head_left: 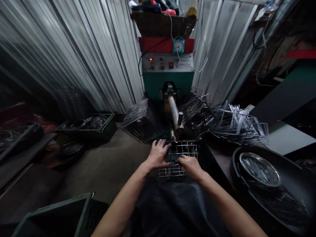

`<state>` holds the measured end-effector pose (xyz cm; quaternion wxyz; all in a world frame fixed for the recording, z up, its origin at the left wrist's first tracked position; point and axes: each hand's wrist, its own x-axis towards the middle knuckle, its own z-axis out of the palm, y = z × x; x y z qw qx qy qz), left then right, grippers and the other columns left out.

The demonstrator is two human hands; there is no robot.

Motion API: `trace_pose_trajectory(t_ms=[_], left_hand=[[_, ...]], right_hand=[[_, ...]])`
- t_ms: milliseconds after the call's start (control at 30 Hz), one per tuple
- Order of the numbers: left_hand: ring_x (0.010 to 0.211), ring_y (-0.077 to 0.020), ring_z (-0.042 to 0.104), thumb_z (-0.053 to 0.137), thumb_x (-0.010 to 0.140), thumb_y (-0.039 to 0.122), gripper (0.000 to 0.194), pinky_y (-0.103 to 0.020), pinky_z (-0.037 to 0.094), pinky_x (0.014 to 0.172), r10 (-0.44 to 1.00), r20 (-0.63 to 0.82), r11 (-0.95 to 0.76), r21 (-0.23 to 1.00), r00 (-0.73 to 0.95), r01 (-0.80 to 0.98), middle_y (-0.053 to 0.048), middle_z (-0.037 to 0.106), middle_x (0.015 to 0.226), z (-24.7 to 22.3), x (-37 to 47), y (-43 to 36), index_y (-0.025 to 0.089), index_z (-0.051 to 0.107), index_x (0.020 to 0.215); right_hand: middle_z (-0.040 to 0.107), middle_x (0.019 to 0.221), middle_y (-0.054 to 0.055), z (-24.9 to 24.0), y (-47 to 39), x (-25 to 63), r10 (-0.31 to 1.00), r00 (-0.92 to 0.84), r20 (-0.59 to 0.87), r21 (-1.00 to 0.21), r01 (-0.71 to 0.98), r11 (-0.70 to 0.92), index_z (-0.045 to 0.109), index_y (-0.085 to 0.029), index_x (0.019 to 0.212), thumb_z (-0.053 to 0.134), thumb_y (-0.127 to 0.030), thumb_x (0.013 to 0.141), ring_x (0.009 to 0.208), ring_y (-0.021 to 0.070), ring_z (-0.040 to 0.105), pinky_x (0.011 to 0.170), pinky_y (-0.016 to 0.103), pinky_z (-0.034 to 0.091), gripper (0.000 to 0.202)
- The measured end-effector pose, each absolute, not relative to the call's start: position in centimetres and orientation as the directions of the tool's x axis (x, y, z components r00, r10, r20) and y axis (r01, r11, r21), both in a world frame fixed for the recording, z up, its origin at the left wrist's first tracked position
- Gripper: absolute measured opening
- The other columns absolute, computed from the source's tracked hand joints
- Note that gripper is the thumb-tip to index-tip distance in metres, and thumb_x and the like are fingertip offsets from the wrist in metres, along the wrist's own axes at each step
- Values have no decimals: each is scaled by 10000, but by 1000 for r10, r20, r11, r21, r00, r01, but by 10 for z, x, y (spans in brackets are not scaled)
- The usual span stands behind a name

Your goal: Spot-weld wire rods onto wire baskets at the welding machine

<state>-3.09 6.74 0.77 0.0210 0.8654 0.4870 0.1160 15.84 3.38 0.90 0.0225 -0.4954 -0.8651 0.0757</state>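
A shiny wire rack (189, 148) lies in front of me, its upper edge just under the spot welder's electrode tip (173, 136). A small bright spot shows where the tip meets the wire. My left hand (158, 154) grips the rack's left side, fingers over the top edge and thumb lower down. My right hand (189, 165) is closed over the middle of the rack, fingertips curled in among the wires. What those fingers pinch is hidden. The welder's long metal arm (173, 108) reaches toward me from the green machine (153, 81).
Wire frames (141, 120) are stacked left of the welder, and more wire frames (197, 115) lean on its right. Loose wire parts (238, 120) pile farther right. A steel bowl of short wires (259, 169) sits inside a black tub (293, 174). Green crates (108, 123) stand at left.
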Motion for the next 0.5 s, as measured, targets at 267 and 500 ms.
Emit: trace_pose_trajectory(t_ms=[267,500], left_hand=[[1238,-364,333,756,455,506,914,-538,238,998,857,140,-515,183,496,837,-227,400,1318,14,-29,87,152,450,1240],[1227,-372,339,756,461,488,907,-528,246,992,863,175,-498,151,473,854,-228,401,1310,12,-27,93,146,453,1244]], right_hand=[[644,987,23,16,51,160,877,-481,2,-161,865,475,628,-244,999,474,-232,841,874,155,604,692,225,403,222],[636,1035,36,8,51,159,894,-447,37,-153,881,447,610,-252,1061,451,-186,839,873,148,609,696,218,413,281]])
